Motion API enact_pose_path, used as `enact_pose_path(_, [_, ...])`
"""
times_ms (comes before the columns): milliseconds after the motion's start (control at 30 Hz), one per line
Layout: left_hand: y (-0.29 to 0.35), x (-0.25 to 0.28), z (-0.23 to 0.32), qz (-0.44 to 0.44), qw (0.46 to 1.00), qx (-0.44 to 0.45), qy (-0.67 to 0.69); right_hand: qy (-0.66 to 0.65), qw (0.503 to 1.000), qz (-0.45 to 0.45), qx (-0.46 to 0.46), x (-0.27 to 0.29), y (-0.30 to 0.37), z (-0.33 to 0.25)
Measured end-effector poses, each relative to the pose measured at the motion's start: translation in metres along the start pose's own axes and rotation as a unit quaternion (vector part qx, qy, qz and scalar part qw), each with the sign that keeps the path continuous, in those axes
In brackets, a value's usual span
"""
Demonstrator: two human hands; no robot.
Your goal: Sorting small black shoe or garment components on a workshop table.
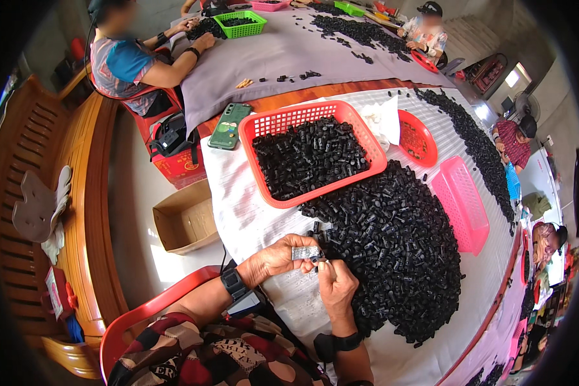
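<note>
My left hand (280, 255) is closed in a pinch at the table's near edge, with a small silver-grey flat piece (304, 253) at its fingertips. A small black part (316, 259) shows at the end of that piece, between my two hands. My right hand (338, 287) is curled with thumb and finger pinched right beside it; what they grip is too small to make out. Just beyond and to the right of my hands spreads a large heap of small black cylindrical plastic parts (392, 251). A red-orange basket (283, 201) full of similar parts stands behind the heap's left end.
Around the heap are a pink basket (471, 222), a red round tray (429, 161), crumpled white paper (383, 122) and a green phone (230, 127). A cardboard box (185, 219) sits below the table's left edge. Several people work at neighbouring tables with more black parts.
</note>
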State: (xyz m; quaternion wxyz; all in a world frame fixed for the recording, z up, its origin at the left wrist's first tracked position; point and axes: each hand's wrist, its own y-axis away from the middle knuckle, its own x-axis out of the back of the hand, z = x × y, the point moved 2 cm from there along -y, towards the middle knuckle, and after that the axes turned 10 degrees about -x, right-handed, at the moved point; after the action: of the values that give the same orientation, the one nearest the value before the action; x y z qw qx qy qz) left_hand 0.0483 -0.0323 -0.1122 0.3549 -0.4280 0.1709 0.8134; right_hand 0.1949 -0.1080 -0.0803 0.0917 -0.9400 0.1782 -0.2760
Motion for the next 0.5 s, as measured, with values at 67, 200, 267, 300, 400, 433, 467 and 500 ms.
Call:
enact_pose_path(67, [0.0001, -0.0004, 0.0003, 0.019, 1.000, 0.002, -0.015, 0.023, 1.000, -0.008, 0.012, -0.0002, 0.0004, 0.0000])
enact_pose_path(200, [-0.0003, -0.0020, 0.0011, 0.028, 1.000, 0.006, -0.009, 0.012, 1.000, 0.000, 0.013, -0.0010, -0.0003, -0.0018])
enact_pose_path(267, [-0.0023, -0.0008, -0.0001, 0.010, 1.000, 0.004, -0.009, -0.010, 1.000, 0.007, -0.023, -0.0015, 0.0003, 0.0017])
enact_pose_path(300, [-0.0025, 0.0017, -0.0015, 0.010, 1.000, 0.004, -0.008, -0.010, 1.000, 0.007, -0.023, -0.0016, 0.0001, 0.0011])
enact_pose_path(400, [-0.0024, 0.0040, -0.0041, -0.014, 1.000, -0.009, -0.001, 0.002, 1.000, 0.012, -0.015, -0.0012, -0.0005, 0.0002])
enact_pose_path(433, [-0.0023, 0.0016, -0.0031, -0.021, 1.000, -0.015, -0.011, -0.007, 1.000, 0.010, -0.016, -0.0017, -0.0002, 0.0022])
enact_pose_path(467, [-0.0024, 0.0001, -0.0027, -0.028, 0.999, -0.020, -0.021, -0.015, 1.000, 0.009, -0.017, -0.0016, 0.0001, 0.0034])
enact_pose_path(500, [-0.0019, 0.0009, -0.0027, -0.028, 0.999, -0.020, -0.021, -0.015, 1.000, 0.009, -0.017, -0.0021, -0.0002, 0.0023])
